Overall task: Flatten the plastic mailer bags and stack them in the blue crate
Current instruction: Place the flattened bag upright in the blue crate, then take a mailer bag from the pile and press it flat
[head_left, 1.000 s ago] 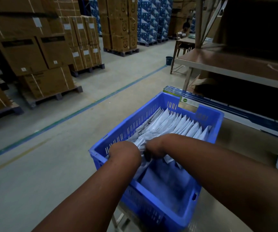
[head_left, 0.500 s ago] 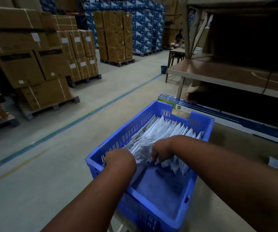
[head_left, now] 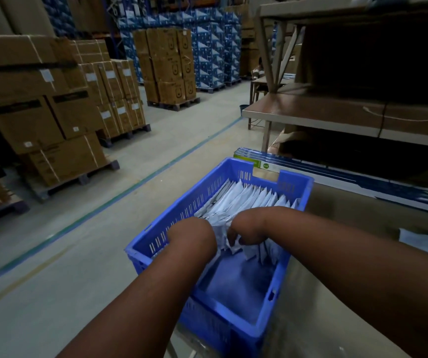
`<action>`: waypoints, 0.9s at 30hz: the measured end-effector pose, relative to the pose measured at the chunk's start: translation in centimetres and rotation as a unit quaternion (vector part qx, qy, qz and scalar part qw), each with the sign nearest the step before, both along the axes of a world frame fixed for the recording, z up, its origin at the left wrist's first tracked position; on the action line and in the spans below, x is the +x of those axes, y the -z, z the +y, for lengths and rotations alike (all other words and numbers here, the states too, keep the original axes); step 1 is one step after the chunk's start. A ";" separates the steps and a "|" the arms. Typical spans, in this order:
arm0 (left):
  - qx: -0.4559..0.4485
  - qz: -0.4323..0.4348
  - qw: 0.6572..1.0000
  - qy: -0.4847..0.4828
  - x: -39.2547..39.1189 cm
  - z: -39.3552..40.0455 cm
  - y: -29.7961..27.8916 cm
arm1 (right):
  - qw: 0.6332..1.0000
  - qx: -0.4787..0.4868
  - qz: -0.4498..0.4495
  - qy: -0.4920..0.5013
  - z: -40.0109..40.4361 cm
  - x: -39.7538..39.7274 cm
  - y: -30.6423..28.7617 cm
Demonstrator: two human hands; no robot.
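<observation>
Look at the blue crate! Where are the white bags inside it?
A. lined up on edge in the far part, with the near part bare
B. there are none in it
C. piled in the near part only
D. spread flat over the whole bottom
A: the white mailer bags stand on edge in a row filling the far part of the blue crate, while the near floor shows bare blue plastic.

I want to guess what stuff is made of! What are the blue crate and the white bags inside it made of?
Blue crate: looks like hard moulded plastic, fairly matte, with slotted walls and a smooth rim.
White bags: probably thin plastic film, slightly shiny and crinkled, bending where the hands press them.
</observation>
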State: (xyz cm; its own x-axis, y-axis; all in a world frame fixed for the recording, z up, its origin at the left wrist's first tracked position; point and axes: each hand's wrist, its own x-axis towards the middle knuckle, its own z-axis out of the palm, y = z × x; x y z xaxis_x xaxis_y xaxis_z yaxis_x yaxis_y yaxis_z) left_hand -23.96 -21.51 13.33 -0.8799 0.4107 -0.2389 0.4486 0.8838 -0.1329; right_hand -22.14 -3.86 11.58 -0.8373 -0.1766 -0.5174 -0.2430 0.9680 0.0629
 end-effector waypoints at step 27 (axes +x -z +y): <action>0.038 0.027 0.862 0.506 28.2 30.2 2.1 | 0.883 -0.002 0.216 0.417 23.3 42.8 2.7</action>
State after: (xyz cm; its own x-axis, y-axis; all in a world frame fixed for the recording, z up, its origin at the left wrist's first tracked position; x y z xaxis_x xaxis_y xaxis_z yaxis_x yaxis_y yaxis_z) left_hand 4.26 8.66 11.26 -0.0721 0.9864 -0.1476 0.9893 0.0519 -0.1363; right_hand 20.70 19.43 8.91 -0.7963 0.5932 -0.1182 0.5999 0.7996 -0.0282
